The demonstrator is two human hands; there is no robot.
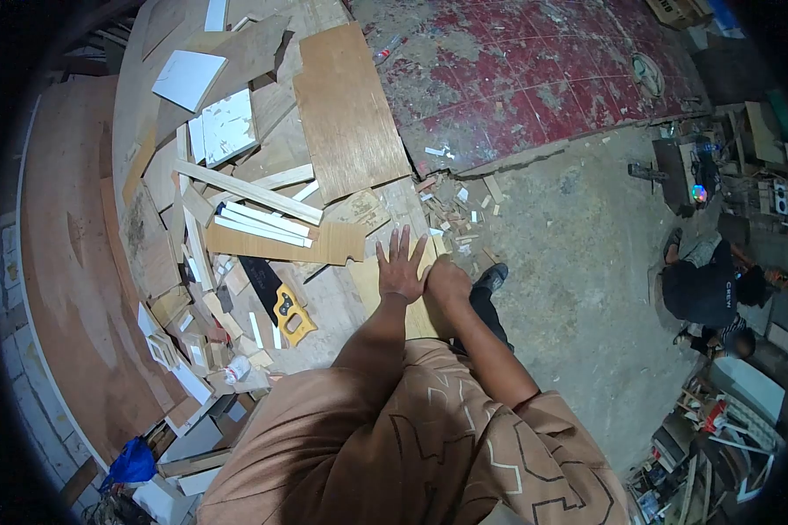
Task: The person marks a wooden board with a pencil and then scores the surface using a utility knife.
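Note:
My left hand (401,269) lies flat with fingers spread on a pale wooden board (367,284) at the edge of the work surface. Beside it on the right, touching or nearly so, my right hand (447,282) is closed at the board's edge; what it grips, if anything, is hidden. A handsaw with a yellow handle (293,317) and dark blade rests to the left of my left arm. Just beyond my left hand is a light brown wooden strip (331,242) with white strips (263,225) lying across it.
A large plywood sheet (350,109) and white panels (189,80) lie on the work surface ahead. Wood scraps (453,214) litter the floor to the right. At the far right a person in dark clothing (699,284) is down near a speaker-like box (674,175).

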